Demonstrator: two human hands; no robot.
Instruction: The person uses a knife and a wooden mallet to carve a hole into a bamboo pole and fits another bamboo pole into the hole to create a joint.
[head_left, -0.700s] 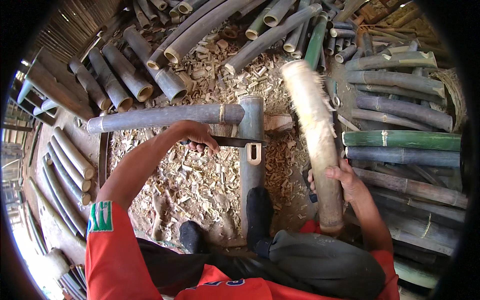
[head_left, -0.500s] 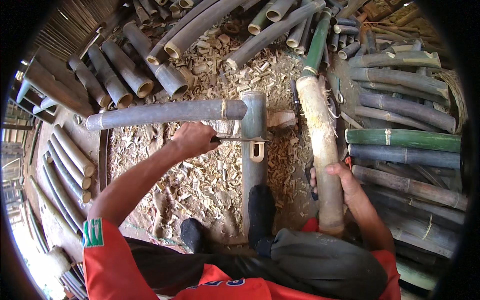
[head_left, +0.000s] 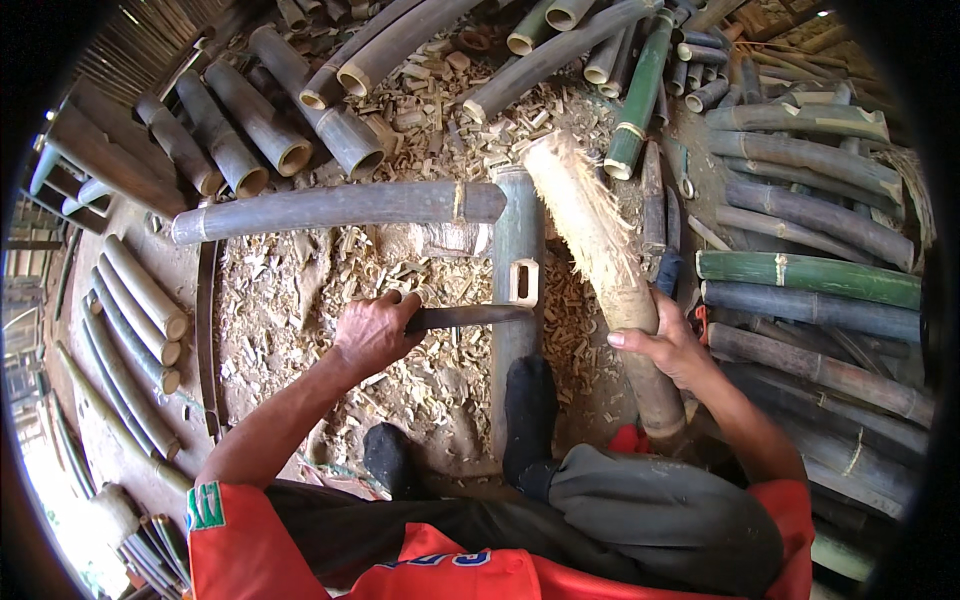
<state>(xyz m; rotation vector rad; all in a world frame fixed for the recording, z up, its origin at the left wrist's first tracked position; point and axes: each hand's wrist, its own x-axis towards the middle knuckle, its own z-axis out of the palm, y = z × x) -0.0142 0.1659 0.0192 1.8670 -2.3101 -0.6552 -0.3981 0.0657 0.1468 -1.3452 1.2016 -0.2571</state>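
Here, left hand [head_left: 376, 335] is closed around the handle of 1 knife [head_left: 470, 317], its blade across the slotted bamboo beam [head_left: 513, 340], just nearer the person than the slot [head_left: 522, 284]; contact unclear. Right hand [head_left: 676, 350] wraps the frayed bamboo tube [head_left: 588, 225], right of the beam, upper end tilted left. Hollow bamboo sections [head_left: 255, 115], upper left, show uncapped ends, insides shadowed.
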